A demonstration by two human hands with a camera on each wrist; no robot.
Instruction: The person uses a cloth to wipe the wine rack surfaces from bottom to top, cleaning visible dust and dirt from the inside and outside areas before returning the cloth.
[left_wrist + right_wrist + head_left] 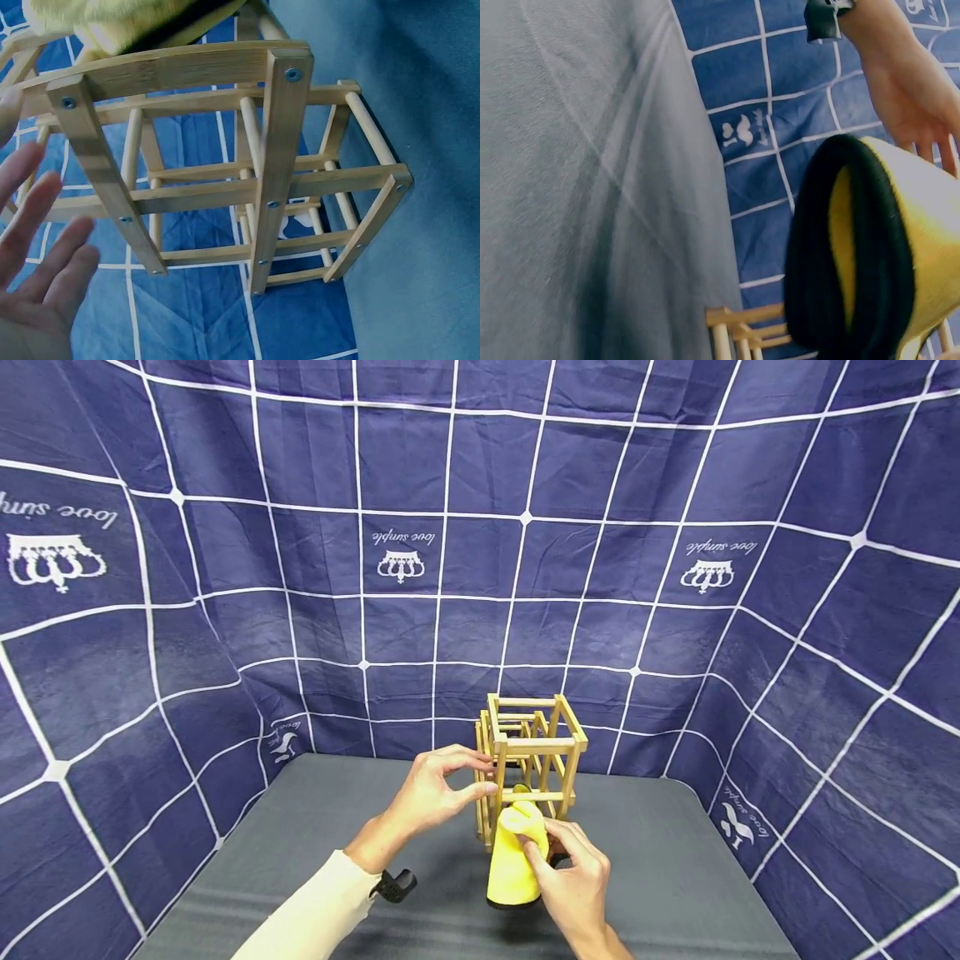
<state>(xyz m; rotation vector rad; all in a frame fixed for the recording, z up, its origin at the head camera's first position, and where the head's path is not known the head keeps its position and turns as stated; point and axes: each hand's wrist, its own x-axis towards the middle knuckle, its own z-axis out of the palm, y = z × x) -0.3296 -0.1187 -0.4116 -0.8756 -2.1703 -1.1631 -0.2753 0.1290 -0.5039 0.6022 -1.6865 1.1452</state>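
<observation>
A yellow, fuzzy cloth with black edging [513,868], folded or rolled into a tapering bundle, is in my right hand [577,881]. The thumb and fingers pinch it near its upper end, in front of a wooden rack [536,746]. In the right wrist view, the cloth [934,232] shows its black border as a loop around a yellow fold. My left hand [438,789] is at the rack's left side, fingers extended and slightly bent. The left wrist view shows these fingers [64,255] spread beside the rack's slats [281,165], holding nothing.
The rack stands on a grey surface [337,827] near a blue, white-gridded curtain [480,635] that rises behind and along both sides. A small yellow patch [521,790] shows between the rack's lower bars. A black band [396,886] is on the left wrist.
</observation>
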